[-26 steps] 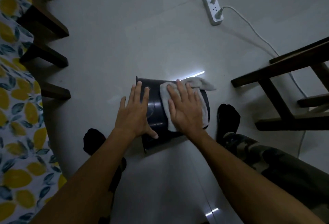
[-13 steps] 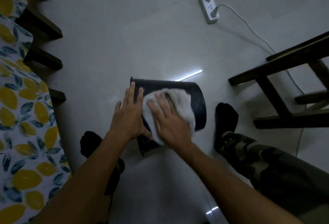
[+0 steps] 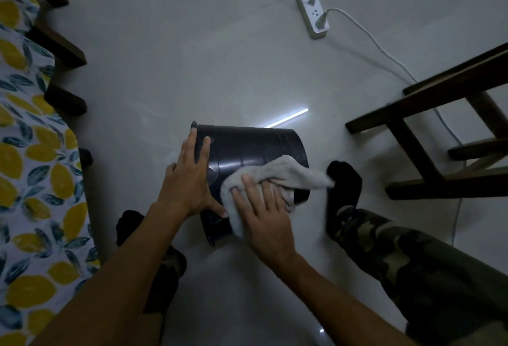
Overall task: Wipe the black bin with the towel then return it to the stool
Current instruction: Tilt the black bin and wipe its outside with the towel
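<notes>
The black bin (image 3: 255, 145) lies on its side on the pale floor, between my two feet. My left hand (image 3: 189, 178) rests flat on its left end near the rim, fingers spread, holding it steady. My right hand (image 3: 261, 208) presses a pale grey towel (image 3: 291, 175) against the near side of the bin; the towel's loose end trails right toward my foot. The dark wooden stool (image 3: 428, 114) stands on the right, only partly in view.
A white power strip (image 3: 312, 14) with a lit switch and its cables lies on the floor at the back right. A lemon-patterned cloth (image 3: 30, 169) over dark wooden furniture fills the left edge. My black-socked right foot (image 3: 343, 183) sits beside the bin.
My right hand has dragged the towel from the bin's top down toward me onto its near side. The left hand stays on the bin's left end.
</notes>
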Demonstrator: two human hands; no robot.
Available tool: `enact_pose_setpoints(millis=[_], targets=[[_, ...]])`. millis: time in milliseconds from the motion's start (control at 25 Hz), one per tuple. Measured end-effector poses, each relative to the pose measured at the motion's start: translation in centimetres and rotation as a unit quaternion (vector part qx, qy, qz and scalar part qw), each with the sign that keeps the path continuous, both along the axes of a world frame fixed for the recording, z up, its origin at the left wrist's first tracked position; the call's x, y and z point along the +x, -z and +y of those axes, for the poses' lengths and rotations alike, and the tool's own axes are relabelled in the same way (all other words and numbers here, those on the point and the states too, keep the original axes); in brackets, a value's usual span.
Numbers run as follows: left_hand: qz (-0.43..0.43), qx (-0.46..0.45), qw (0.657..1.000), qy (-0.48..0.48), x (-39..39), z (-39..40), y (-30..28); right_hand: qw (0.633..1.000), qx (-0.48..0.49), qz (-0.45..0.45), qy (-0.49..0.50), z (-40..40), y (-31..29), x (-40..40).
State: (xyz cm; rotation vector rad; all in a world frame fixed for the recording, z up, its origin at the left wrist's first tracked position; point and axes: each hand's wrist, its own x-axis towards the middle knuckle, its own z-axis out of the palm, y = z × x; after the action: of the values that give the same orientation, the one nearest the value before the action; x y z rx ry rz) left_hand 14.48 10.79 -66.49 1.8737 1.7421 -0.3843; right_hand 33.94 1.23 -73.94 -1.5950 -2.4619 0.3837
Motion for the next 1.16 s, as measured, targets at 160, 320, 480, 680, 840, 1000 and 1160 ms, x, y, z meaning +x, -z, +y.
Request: enact_pose_setpoints(millis=[160,320,480,680,840,1000,1160], targets=[[0.009,-0.008,1.000,0.000,0.1,0.0,-0.2,0.994,-0.041,0.015,0.099,11.7,-0.6,-2.5],[0.008,-0.020,1.000,-0.008,0.4,1.0,-0.9,0.976,-0.085,-0.025,0.201,17.2,0.3,1.0],[0.018,-0.044,0.999,-0.009,0.3,2.7,-0.8,0.989,-0.010,-0.029,0.146,5.3,0.3,2.4],[0.000,-0.011,1.000,-0.015,0.1,2.3,-0.4,0.996,-0.026,0.088,0.021,2.5,0.0,1.9],[0.003,-0.019,0.999,-0.027,0.2,2.9,-0.5,0.977,-0.057,0.023,0.204,13.6,-1.2,0.8],[-0.061,0.025,0.997,-0.048,0.1,1.0,0.2,0.919,-0.172,0.104,0.338,18.4,-0.4,3.9],[-0.147,0.081,0.984,-0.058,0.8,-1.4,0.9,0.880,-0.209,0.124,0.409,17.8,0.0,5.6]])
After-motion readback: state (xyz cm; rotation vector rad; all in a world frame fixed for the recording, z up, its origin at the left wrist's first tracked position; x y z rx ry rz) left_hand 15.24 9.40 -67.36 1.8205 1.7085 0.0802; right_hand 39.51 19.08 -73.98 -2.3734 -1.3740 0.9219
